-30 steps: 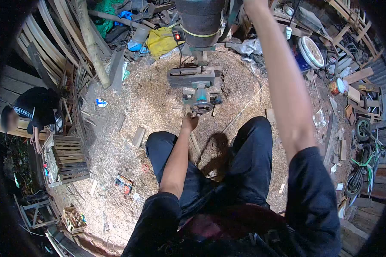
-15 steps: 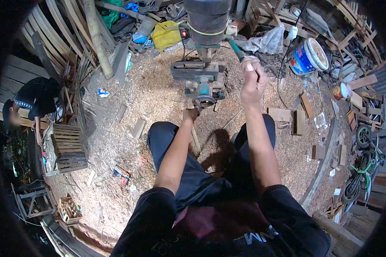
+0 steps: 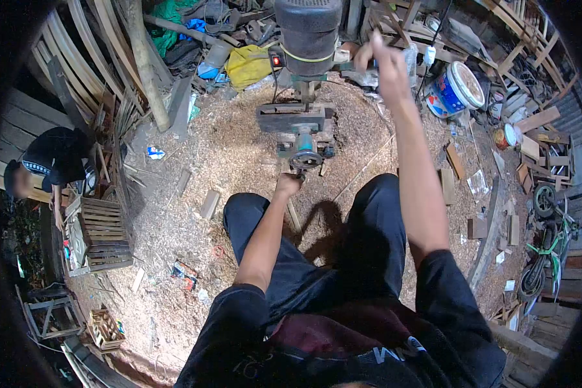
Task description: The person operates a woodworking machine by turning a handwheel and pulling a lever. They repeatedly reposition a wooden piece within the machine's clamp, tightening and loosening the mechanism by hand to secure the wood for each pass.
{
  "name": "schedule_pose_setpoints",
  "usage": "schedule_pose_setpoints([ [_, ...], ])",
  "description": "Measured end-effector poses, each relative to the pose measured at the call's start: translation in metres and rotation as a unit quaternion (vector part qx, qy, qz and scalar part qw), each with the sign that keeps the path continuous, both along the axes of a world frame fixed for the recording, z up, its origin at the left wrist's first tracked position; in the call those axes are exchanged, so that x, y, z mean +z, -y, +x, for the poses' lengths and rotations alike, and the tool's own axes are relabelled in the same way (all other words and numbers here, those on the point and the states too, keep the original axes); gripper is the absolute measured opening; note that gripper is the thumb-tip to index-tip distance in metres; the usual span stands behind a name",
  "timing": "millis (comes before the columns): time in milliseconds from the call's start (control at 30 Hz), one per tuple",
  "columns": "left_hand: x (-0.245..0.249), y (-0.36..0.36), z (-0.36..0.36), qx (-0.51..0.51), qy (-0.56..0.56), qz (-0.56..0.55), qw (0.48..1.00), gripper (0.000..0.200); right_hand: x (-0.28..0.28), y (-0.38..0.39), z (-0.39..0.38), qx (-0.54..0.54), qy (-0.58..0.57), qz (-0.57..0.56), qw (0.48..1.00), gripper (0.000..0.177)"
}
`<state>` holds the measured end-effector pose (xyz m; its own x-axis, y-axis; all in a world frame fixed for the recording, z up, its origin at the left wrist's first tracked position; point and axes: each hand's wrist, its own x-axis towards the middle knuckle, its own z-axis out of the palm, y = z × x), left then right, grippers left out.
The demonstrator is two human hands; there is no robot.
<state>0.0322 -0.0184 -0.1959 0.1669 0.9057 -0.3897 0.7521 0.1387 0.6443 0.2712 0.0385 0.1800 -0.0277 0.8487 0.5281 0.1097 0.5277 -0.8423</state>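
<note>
Woodworking workshop | drill-type machine (image 3: 308, 39), top centre | wood shavings (image 3: 223, 145) spread mid-frame | long timber strips (image 3: 74, 71), upper left | offcuts (image 3: 538, 119), right side

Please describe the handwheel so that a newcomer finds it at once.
Start from the large dark cylinder at top centre. Straight below it, right at the left hand, is the handwheel; its round rim sets it apart from the straight block beyond it.
</note>
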Motion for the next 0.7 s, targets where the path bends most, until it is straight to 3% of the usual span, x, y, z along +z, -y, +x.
schedule_pose_setpoints([
  [33, 0.001, 0.001, -0.001, -0.018, -0.024, 0.015, 0.999, 0.034, 0.015, -0.01, 0.0, -0.024, -0.009, -0.018, 1.0, 0.053],
  [100, -0.006, 0.003, -0.006, -0.041, -0.014, 0.026, 0.999, 0.032, 0.049, -0.03, -0.009, -0.141, 0.06, 0.071, 0.986, 0.054],
  [167, -0.023, 0.007, -0.009, -0.065, -0.019, 0.097, 0.993, 0.03, 0.07, -0.074, -0.007, -0.076, -0.105, -0.006, 0.992, 0.049],
  [267, -0.051, -0.002, -0.012, -0.135, -0.103, 0.149, 0.974, 0.029, 0.098, -0.105, -0.003, -0.068, -0.088, -0.06, 0.992, 0.048],
  [300, -0.066, -0.003, -0.014, -0.1, -0.063, 0.146, 0.982, 0.027, 0.098, -0.123, 0.002, -0.009, -0.138, -0.079, 0.987, 0.044],
  [367, -0.088, -0.002, -0.017, -0.036, 0.016, 0.138, 0.99, 0.023, 0.128, -0.095, -0.006, -0.067, -0.06, -0.233, 0.968, 0.038],
  [500, -0.066, 0.005, -0.013, -0.017, 0.057, 0.096, 0.994, 0.019, 0.113, -0.13, 0.013, 0.038, -0.093, -0.181, 0.978, 0.031],
  [567, -0.089, -0.001, -0.005, -0.019, 0.098, 0.072, 0.992, 0.023, 0.096, -0.152, 0.024, 0.056, -0.113, -0.108, 0.986, 0.029],
  [700, -0.132, -0.01, 0.006, -0.017, 0.173, 0.022, 0.985, 0.033, 0.092, -0.154, 0.011, 0.034, -0.186, -0.088, 0.978, 0.028],
])
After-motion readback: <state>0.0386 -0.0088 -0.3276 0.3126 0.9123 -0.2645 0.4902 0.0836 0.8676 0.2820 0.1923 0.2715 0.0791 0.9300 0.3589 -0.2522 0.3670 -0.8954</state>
